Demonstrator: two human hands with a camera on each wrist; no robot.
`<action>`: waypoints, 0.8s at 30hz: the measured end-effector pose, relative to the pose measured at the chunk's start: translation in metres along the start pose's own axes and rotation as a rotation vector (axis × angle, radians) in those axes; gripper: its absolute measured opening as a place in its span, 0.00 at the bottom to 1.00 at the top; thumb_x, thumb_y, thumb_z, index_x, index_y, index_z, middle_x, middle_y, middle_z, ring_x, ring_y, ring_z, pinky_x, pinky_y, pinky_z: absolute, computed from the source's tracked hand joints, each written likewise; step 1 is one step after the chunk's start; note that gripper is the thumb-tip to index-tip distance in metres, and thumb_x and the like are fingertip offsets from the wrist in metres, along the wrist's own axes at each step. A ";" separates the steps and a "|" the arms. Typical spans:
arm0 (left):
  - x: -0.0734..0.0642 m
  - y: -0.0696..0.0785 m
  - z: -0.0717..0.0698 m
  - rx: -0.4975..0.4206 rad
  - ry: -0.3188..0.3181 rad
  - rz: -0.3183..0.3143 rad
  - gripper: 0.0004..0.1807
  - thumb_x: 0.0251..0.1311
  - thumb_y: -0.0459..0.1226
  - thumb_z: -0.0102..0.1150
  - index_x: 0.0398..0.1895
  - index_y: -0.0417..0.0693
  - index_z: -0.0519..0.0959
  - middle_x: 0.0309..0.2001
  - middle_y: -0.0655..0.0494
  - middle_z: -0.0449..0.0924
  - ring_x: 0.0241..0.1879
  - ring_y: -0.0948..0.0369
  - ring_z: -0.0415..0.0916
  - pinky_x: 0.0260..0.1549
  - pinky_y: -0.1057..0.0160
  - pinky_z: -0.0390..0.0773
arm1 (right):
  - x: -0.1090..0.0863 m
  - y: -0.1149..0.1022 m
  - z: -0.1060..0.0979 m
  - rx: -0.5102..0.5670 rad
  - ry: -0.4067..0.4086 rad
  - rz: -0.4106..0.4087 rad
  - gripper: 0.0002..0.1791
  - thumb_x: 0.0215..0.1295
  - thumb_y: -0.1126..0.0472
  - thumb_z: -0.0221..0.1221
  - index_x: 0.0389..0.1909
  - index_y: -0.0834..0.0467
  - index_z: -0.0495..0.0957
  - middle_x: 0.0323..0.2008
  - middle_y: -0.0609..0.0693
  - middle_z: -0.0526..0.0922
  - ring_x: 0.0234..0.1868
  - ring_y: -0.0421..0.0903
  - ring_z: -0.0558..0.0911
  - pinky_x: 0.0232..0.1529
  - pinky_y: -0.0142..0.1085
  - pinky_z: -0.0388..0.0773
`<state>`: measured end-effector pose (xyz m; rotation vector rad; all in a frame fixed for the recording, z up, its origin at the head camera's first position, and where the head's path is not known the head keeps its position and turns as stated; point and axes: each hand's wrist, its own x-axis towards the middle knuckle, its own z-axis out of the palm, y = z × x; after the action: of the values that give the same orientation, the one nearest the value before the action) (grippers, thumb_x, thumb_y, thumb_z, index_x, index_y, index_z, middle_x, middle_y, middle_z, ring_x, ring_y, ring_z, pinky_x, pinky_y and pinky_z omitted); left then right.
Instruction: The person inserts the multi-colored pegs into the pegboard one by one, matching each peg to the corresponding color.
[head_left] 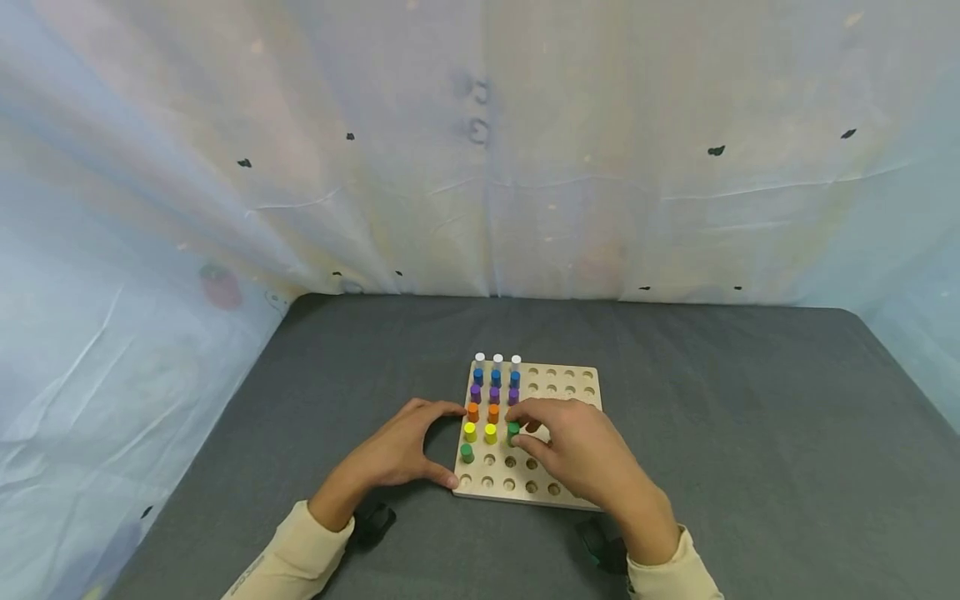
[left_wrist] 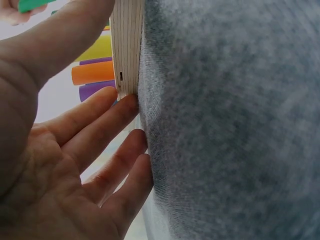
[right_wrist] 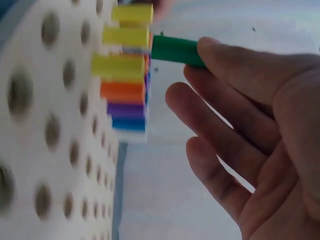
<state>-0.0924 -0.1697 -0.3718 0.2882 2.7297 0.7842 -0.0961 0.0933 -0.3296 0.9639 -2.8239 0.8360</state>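
Note:
A light wooden pegboard (head_left: 542, 381) lies flat, with rows of coloured pegs at its left side. My left hand (head_left: 397, 450) is at its left edge, thumb at the near corner and fingertips against the side. In the right wrist view my right hand (right_wrist: 240, 110) pinches a green peg (right_wrist: 175, 49) between thumb and index finger, above the board near the yellow pegs (right_wrist: 120, 67). Another green peg (head_left: 467, 453) stands in the left column. From the head view, the right hand and its peg hide some holes and pegs.
Behind the yellow pegs stand orange pegs (head_left: 493, 414), then purple pegs (head_left: 494, 396), blue pegs (head_left: 496, 377) and white pegs (head_left: 498, 359). The board rests on a dark grey cloth-covered table (head_left: 720, 417). Pale sheeting (head_left: 555, 167) hangs behind and at the sides.

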 end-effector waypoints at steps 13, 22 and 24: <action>0.000 0.002 -0.003 -0.015 -0.017 -0.020 0.50 0.33 0.53 0.83 0.67 0.61 0.71 0.65 0.57 0.72 0.66 0.54 0.65 0.63 0.43 0.69 | 0.008 -0.009 0.032 -0.008 -0.043 -0.027 0.10 0.59 0.54 0.70 0.42 0.47 0.85 0.31 0.38 0.87 0.29 0.31 0.81 0.29 0.30 0.74; 0.000 0.001 -0.003 -0.012 -0.020 -0.039 0.51 0.33 0.53 0.83 0.68 0.61 0.71 0.66 0.55 0.71 0.67 0.54 0.65 0.64 0.43 0.69 | 0.008 -0.010 0.039 -0.041 -0.047 -0.031 0.10 0.59 0.53 0.70 0.42 0.46 0.86 0.31 0.38 0.87 0.28 0.31 0.80 0.29 0.30 0.74; 0.000 0.001 -0.002 -0.013 -0.020 -0.040 0.51 0.33 0.53 0.83 0.68 0.61 0.71 0.66 0.55 0.71 0.67 0.54 0.65 0.64 0.43 0.69 | 0.008 -0.010 0.039 -0.049 -0.047 -0.034 0.10 0.58 0.53 0.71 0.41 0.46 0.86 0.31 0.38 0.87 0.28 0.30 0.80 0.29 0.30 0.74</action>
<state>-0.0932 -0.1698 -0.3694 0.2364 2.7018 0.7839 -0.0921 0.0625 -0.3569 1.0348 -2.8443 0.7470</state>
